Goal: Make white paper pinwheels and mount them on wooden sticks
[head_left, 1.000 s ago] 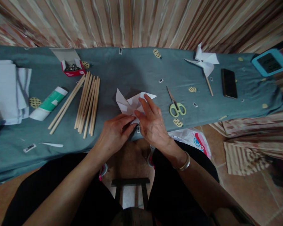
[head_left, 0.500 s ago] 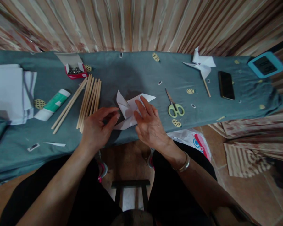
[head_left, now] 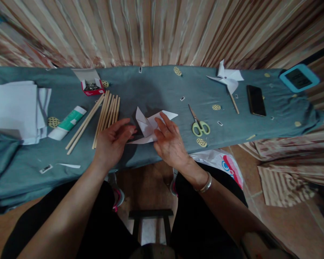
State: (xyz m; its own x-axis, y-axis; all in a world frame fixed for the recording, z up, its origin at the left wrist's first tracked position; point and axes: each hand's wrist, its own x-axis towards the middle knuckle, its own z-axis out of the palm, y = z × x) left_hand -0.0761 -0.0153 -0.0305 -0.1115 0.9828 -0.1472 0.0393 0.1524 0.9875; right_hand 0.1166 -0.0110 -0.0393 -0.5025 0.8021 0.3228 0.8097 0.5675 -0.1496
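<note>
A white paper pinwheel [head_left: 145, 126] with folded, pointed blades lies at the table's front edge, between my hands. My right hand [head_left: 169, 140] grips its right side, the fingers resting over the paper and partly covering it. Just left of the pinwheel is my left hand [head_left: 113, 142], its fingers loosely curved and apart, with nothing visible in them. Behind that hand lie several wooden sticks [head_left: 107, 111], their near ends partly hidden by it.
Green-handled scissors [head_left: 200, 127] lie to the right. Beyond are a pinwheel on a stick [head_left: 229, 80], a phone [head_left: 256, 100] and a blue digital clock [head_left: 299, 78]. Leftward are a red box of metal pins [head_left: 92, 87], a green-and-white tube [head_left: 67, 123] and white paper sheets [head_left: 13, 111].
My left hand's fingers have shifted slightly, narrowing the gap to the thumb. My right hand stays on the pinwheel. The whole view has tilted a little, with table items appearing slightly lower.
</note>
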